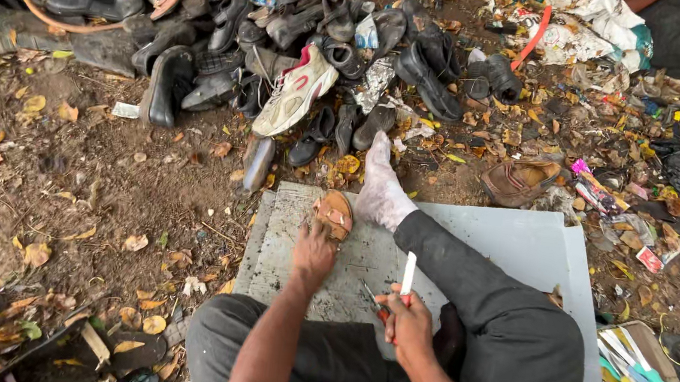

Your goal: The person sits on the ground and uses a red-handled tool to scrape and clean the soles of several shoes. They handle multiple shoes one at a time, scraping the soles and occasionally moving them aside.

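The scene is lit evenly by soft, diffuse daylight; no hard shadows are cast and only faint shade is seen beneath the shoe pile. Mild glare is given off by the grey board. Focus is held sharply throughout, though wide-angle stretching is noticed at the edges.

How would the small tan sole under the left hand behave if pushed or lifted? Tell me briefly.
The tan sole looks thin and flat, so it is probably light and bendy. Pressed by the left hand on the scuffed grey board, it would likely slide, not roll.

Grey board with brown sole
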